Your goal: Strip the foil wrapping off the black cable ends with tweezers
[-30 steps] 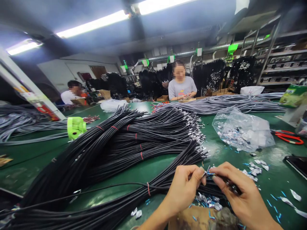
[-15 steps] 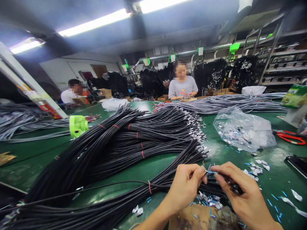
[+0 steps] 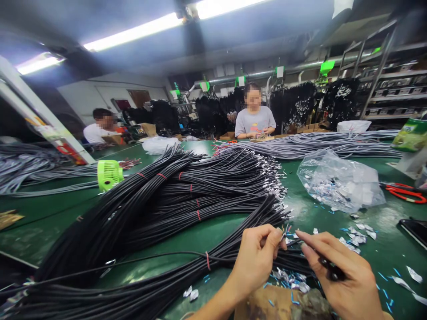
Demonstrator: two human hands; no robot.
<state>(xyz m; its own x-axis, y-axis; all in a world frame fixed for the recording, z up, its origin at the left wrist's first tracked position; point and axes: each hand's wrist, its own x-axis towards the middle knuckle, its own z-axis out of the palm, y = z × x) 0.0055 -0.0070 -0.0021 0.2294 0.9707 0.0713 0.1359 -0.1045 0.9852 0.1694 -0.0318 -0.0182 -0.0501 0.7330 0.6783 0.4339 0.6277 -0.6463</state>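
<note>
Across the green worktop [image 3: 196, 232] we have a broad heap of black cables [image 3: 160, 200], and nearer us a tied bundle [image 3: 173, 276] that runs from lower left towards our hands. Our left hand [image 3: 258, 253] is clenched, thumb against forefinger, on a stripped cable end [image 3: 286, 231]. Our right hand [image 3: 345, 266] curls its lower fingers round a small dark tool [image 3: 333, 272] — its kind we cannot tell — while its thumb and forefinger stand parted. Below, between the hands, lie crumpled foil scraps [image 3: 293, 281].

The cable end sits between the two hands, in the left's pinch and just left of the right forefinger's tip; whether that tip touches a strand, we cannot tell. Its thin wires fan out past the left thumb, some slanting up and away from us, others pointing rightward — straight at the right fingertips.
</note>
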